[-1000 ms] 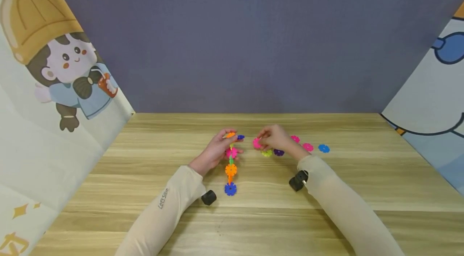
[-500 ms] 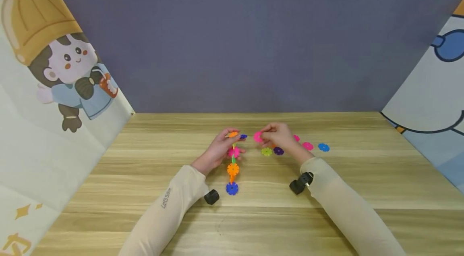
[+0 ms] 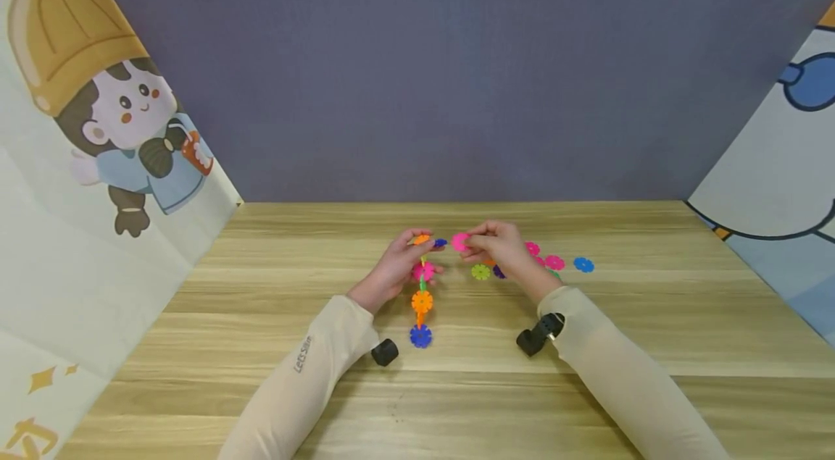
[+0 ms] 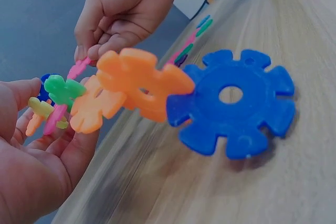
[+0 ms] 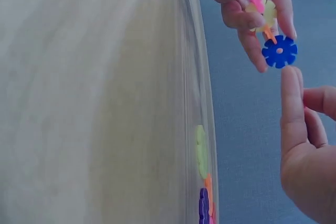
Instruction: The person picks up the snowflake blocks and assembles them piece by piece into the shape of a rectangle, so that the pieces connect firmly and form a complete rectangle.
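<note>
My left hand [image 3: 391, 266] grips the upper end of a chain of slotted flower-shaped plastic discs. The chain hangs toward the front of the table, ending in a large blue disc [image 4: 205, 111]. Orange [image 4: 139, 69], green [image 4: 60, 90] and pink discs are linked along it. At its held end a smaller-looking blue disc [image 5: 273, 56] sticks out beyond the fingers. Thumb and fingers of my right hand [image 3: 499, 241] pinch a loose pink disc [image 3: 459, 241], facing that blue disc across a small gap. In the right wrist view my fingers mostly hide the pink disc.
Loose discs lie on the wooden table [image 3: 365, 409] around and behind the right hand: a yellow-green one [image 3: 480, 272], a purple one, pink ones [image 3: 554, 262] and a light blue one [image 3: 583, 264]. A grey-blue panel [image 3: 457, 83] stands at the back.
The right hand has lifted the pink disc slightly from near the loose discs and brought it toward the chain. The left hand with the chain has shifted a little right.
</note>
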Demonstrator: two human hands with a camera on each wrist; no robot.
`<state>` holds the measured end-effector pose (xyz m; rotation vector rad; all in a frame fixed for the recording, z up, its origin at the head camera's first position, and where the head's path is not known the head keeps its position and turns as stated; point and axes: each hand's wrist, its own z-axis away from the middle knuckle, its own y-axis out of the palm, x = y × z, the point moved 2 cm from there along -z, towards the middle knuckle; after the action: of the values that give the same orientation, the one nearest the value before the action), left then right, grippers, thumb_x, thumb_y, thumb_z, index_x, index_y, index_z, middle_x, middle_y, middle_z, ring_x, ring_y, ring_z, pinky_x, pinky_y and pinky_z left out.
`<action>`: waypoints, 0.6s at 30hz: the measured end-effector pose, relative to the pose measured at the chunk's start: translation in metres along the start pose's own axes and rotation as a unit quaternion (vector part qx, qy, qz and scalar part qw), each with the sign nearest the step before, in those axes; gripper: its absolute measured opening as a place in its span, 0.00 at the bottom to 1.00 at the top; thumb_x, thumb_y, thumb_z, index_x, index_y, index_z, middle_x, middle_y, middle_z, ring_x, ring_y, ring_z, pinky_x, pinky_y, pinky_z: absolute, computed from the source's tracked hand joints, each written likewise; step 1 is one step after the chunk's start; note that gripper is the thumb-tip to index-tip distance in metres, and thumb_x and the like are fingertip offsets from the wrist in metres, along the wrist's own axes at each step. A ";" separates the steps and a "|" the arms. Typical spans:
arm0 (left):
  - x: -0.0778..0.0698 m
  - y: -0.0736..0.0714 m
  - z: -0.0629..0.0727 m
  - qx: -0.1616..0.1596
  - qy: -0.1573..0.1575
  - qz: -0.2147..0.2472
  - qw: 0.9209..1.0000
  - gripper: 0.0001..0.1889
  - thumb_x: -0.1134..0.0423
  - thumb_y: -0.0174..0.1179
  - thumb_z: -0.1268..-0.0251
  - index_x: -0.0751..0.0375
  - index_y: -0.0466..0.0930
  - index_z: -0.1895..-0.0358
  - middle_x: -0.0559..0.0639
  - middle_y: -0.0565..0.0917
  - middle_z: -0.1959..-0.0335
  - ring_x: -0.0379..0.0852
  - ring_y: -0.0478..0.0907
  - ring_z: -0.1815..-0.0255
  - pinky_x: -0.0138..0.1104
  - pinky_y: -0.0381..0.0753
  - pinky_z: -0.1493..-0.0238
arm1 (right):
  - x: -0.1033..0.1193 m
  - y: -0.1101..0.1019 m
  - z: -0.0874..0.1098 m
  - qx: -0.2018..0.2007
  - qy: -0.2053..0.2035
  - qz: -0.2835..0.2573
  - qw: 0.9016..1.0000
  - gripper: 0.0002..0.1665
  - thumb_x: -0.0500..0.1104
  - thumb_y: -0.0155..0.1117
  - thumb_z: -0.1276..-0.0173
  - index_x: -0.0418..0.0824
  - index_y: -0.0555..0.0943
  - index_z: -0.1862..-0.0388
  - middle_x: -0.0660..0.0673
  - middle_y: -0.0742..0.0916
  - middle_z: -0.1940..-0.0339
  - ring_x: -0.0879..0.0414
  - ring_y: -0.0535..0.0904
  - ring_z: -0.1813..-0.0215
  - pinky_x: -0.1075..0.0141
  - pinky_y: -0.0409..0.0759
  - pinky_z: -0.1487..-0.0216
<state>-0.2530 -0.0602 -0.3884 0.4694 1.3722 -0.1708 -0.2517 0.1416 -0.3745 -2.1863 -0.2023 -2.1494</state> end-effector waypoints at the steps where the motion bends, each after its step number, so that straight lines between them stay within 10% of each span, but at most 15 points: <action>1: 0.000 0.000 0.000 0.000 -0.001 -0.001 1.000 0.24 0.64 0.48 0.20 0.68 0.56 0.28 0.72 0.71 0.34 0.43 0.85 0.73 0.34 0.87 0.74 | 0.000 0.001 0.000 0.002 0.000 -0.003 1.000 0.14 0.25 0.56 0.31 0.16 0.73 0.50 0.42 0.86 0.69 0.56 0.86 0.72 0.62 0.88 0.62; 18: 0.002 0.000 -0.002 -0.006 -0.013 -0.008 1.000 0.24 0.64 0.49 0.20 0.66 0.58 0.28 0.67 0.75 0.36 0.42 0.85 0.73 0.34 0.87 0.74 | -0.003 0.006 -0.002 0.026 0.010 -0.024 0.999 0.12 0.24 0.57 0.33 0.18 0.74 0.52 0.42 0.87 0.70 0.55 0.86 0.72 0.61 0.88 0.62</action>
<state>-0.2547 -0.0594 -0.3903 0.4446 1.3503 -0.1805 -0.2528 0.1353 -0.3767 -2.1521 -0.3075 -2.1641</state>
